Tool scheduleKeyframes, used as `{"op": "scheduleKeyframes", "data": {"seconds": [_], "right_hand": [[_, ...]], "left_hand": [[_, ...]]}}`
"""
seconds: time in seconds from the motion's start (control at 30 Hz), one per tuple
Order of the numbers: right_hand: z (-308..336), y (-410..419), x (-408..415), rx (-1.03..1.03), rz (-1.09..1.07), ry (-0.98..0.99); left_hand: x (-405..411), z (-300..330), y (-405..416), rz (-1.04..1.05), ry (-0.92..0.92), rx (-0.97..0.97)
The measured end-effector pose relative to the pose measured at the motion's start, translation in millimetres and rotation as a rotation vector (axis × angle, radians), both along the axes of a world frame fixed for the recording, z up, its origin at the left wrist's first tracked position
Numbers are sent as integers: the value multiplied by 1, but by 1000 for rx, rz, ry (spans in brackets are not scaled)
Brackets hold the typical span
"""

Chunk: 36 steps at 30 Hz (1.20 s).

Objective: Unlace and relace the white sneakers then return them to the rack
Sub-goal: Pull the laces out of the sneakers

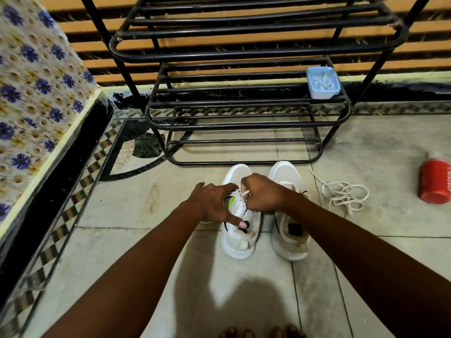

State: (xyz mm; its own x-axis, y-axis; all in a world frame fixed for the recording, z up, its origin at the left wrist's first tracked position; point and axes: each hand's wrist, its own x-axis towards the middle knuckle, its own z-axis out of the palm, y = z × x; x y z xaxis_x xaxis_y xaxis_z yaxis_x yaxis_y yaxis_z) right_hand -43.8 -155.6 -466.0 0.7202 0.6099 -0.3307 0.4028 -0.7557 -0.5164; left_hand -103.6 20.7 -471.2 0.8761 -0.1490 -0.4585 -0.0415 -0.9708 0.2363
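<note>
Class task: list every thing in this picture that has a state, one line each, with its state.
left sneaker: on floor, being laced
right sneaker: on floor, no lace
loose lace: tangled on floor
left hand: steadies left sneaker
right hand: pinches lace end
rack: upright, holds blue tub
red bottle: lying down

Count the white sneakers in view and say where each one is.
2. The left sneaker stands on the floor before the rack, under both hands. The right sneaker stands beside it, near the loose lace. No others are visible.
</note>
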Motion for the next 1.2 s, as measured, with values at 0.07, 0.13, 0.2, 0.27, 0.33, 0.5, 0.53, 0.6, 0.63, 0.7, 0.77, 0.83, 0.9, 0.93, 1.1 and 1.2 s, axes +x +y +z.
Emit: {"op": "scheduleKeyframes", "data": {"seconds": [0.07,0.13,0.2,0.27,0.33,0.5,0.53,0.6,0.63,0.7,0.77,0.83,0.9,0.93,1.1,1.2], "right_hand": [[3,-2,-1,118,-29,117],[8,-6,-1,290,-61,247],[12,-14,-2,386,-77,312],[14,-18,-1,353,-50,261],[15,-18,1,203,-58,145],[20,-9,-2,-6,-27,58],[22,-9,-4,34,-13,78],[28,-10,-8,145,-13,173],[31,-12,-10,221,-13,222],[36,-17,-12,376,2,241],[33,-21,-14,417,-56,224],[28,-21,-11,315,-159,174],[28,-18,-5,120,-174,51],[28,-17,-2,73,-151,-12],[28,-16,-1,402,-174,-50],[28,-20,-1,891,-530,310]], "left_hand": [[-1,1,0,12,-13,-13],[-1,3,0,36,-20,-36],[-1,7,-2,62,-11,-47],[-2,10,-4,76,5,-38],[-2,10,-6,78,22,-18],[-1,9,-7,90,44,10],[-2,10,-8,89,40,9],[-2,13,-8,94,34,-8],[-2,14,-8,94,35,-16],[-2,16,-8,109,33,-23],[-3,16,-9,128,39,-32],[-4,16,-10,128,46,-27],[-3,16,-10,116,54,-15],[-3,17,-11,112,56,-10],[-2,18,-10,112,58,-15],[-2,18,-10,120,59,-22]]}}
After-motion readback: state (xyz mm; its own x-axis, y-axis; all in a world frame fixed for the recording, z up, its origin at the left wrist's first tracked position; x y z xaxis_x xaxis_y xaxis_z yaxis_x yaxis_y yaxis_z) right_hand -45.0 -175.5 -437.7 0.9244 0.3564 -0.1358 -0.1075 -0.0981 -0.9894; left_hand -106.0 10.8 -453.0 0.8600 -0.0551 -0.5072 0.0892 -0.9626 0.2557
